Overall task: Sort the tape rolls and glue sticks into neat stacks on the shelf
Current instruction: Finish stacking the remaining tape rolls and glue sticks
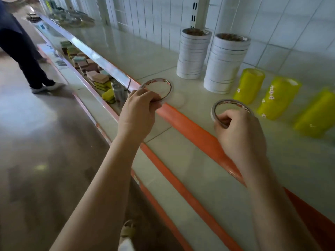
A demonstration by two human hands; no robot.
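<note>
On the shelf (pixel 208 160) I see two tape stacks (pixel 210 60) at the back, wrapped rolls (pixel 275 100) lying to their right, and sponges (pixel 94 77) on the lower shelf to my left.

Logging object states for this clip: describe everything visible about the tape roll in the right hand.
The tape roll is a thin, wide ring with a whitish outer edge and reddish-brown inner face, open in the middle. The right hand pinches its near rim, holding it tilted above the shelf, in front of the yellow rolls. Nothing else touches it.
</note>
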